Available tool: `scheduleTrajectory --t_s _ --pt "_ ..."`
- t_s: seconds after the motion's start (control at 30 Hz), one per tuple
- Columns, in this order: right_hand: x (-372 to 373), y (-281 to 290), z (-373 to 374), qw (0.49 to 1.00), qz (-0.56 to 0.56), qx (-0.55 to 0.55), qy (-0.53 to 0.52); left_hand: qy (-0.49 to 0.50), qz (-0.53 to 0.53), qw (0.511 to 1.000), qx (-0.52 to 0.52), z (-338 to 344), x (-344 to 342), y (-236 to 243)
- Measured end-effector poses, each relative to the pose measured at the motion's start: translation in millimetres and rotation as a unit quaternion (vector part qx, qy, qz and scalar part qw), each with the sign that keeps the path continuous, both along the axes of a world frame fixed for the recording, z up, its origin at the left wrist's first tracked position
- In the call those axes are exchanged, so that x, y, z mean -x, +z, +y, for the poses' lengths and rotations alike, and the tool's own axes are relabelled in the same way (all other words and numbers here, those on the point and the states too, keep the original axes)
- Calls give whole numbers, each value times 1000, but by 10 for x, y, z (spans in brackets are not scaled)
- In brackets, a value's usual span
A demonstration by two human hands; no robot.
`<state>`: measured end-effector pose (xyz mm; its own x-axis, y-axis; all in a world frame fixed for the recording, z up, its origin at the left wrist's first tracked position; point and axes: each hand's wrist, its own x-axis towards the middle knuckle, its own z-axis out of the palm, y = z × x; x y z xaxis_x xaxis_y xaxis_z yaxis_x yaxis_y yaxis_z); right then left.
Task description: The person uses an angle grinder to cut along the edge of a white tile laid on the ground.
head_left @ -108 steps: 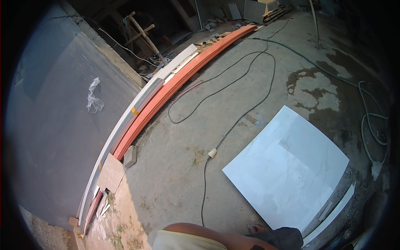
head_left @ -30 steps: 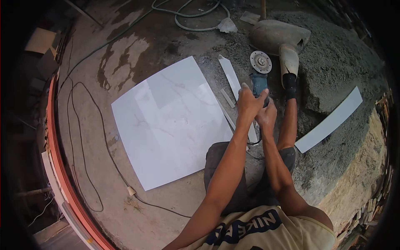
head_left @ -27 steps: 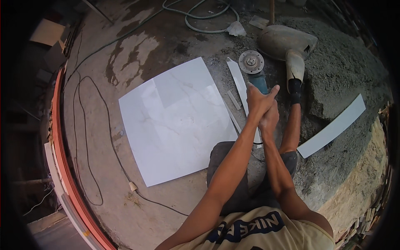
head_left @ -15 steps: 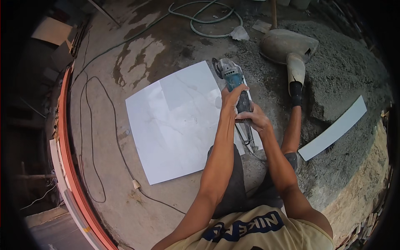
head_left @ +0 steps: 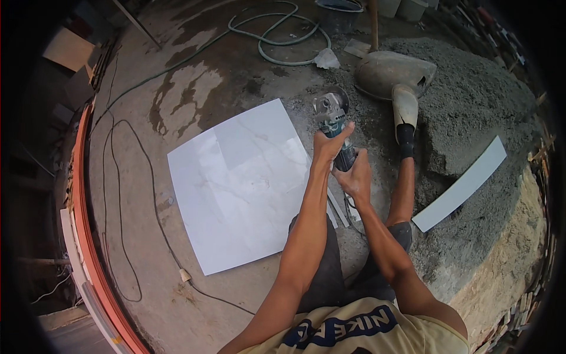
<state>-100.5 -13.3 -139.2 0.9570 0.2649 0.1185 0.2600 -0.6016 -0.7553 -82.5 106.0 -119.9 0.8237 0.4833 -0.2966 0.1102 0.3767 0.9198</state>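
Both my hands grip an angle grinder (head_left: 331,115) with a teal and black body and a grey metal head. My left hand (head_left: 331,143) wraps the body behind the head. Closer to me, my right hand (head_left: 355,176) is closed round the rear end. The round disc (head_left: 338,98) points away from me, beyond the right edge of the tile. A large glossy white tile (head_left: 236,200) lies flat on the ground, left of the hands. Narrow white strips (head_left: 337,205) lie along its right edge, partly hidden by my arms.
A grey sand or mortar heap (head_left: 471,112) rises at the right, with a white tile strip (head_left: 461,184) on it. My booted foot (head_left: 404,112) stands beside it. A green hose (head_left: 262,44) coils at the back near a bucket (head_left: 339,15). A cable connector (head_left: 185,275) lies at left.
The grinder has turned in my hands: its disc, earlier at the head's left over the tile's far corner, now shows at the right. The view has shifted slightly.
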Motion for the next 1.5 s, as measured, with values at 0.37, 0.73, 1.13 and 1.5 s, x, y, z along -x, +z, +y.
scheduleTrajectory --t_s 0.37,0.73,1.13,1.5 --pt "-377 36 -67 893 360 -209 168 -79 -67 976 193 176 -92 -270" --pt "-250 -1 -248 894 307 -316 78 -256 -197 901 291 36 -121 -243" --pt "-311 512 -357 900 295 -314 65 -240 -235 898 285 -93 -196 -53" --pt "-824 -301 -462 961 134 -194 143 37 -247 968 34 -273 -356 -347"
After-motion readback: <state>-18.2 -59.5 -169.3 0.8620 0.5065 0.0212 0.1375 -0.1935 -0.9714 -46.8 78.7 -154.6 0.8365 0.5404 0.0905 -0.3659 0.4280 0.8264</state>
